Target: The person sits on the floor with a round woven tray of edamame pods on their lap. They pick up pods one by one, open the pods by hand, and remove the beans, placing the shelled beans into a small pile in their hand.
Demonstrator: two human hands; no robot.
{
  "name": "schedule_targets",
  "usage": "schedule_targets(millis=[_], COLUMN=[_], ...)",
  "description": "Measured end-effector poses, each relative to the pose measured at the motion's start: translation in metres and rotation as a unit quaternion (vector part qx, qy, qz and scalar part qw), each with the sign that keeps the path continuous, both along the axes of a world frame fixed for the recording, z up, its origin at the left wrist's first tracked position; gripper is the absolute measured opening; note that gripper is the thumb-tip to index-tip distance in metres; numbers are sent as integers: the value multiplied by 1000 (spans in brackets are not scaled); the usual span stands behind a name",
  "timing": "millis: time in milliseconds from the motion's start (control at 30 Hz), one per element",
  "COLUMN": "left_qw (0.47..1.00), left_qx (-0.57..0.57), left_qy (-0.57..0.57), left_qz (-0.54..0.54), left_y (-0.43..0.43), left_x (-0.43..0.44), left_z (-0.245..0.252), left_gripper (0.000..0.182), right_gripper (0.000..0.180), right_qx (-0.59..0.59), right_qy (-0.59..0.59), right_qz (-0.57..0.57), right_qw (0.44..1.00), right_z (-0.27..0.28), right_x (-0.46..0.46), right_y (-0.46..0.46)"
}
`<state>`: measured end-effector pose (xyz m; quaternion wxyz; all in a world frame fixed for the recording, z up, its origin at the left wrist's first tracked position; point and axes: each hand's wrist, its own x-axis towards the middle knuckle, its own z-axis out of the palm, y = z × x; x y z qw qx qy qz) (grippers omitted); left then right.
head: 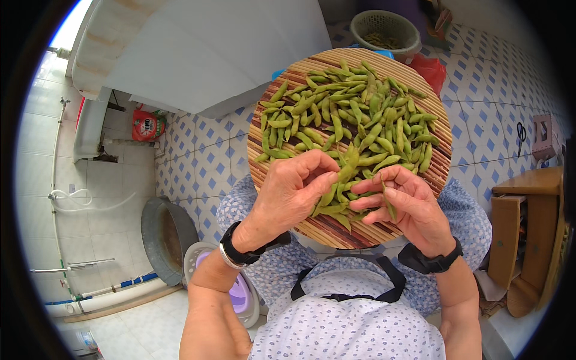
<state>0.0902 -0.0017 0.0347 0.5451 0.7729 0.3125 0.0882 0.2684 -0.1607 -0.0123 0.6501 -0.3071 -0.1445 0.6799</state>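
A round slatted board (328,229) lies in front of me, over my knees, spread with many green edamame pods (373,112). My left hand (297,189) is over the near left part of the board and pinches a light green pod (350,166) between thumb and index finger. To its right, my right hand (405,198) holds a slim pod (389,204) between the thumb and fingers, with the other fingers spread. Loose pods lie beneath and between both hands. The pods directly under my palms are hidden.
Beyond the board stands a plastic basket (360,29) with pods inside, beside a red plastic bag (429,74). Black scissors (521,133), a pink stool (543,137) and a wooden cabinet (524,185) are at right. A metal tub (150,238) and a purple-and-white plastic container (243,297) sit at left.
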Motion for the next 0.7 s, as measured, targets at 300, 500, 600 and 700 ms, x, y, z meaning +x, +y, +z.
schedule_targets(millis=[300,500,600,700], left_qw=[971,962,941,918], left_qx=[231,250,304,356], left_qy=[-44,-52,-3,28], left_qz=[-31,-95,-145,-171], left_y=[18,29,29,27], left_x=[22,39,64,76], left_z=[14,37,17,-2], left_gripper=[7,9,15,18], right_gripper=[21,20,19,19], right_qx=[44,35,23,38], right_qy=[57,62,61,68], right_qz=[-29,-23,-26,-25], right_qw=[997,997,998,997], right_z=[-8,-7,-6,-8], right_x=[6,5,4,5], right_y=[3,1,0,0])
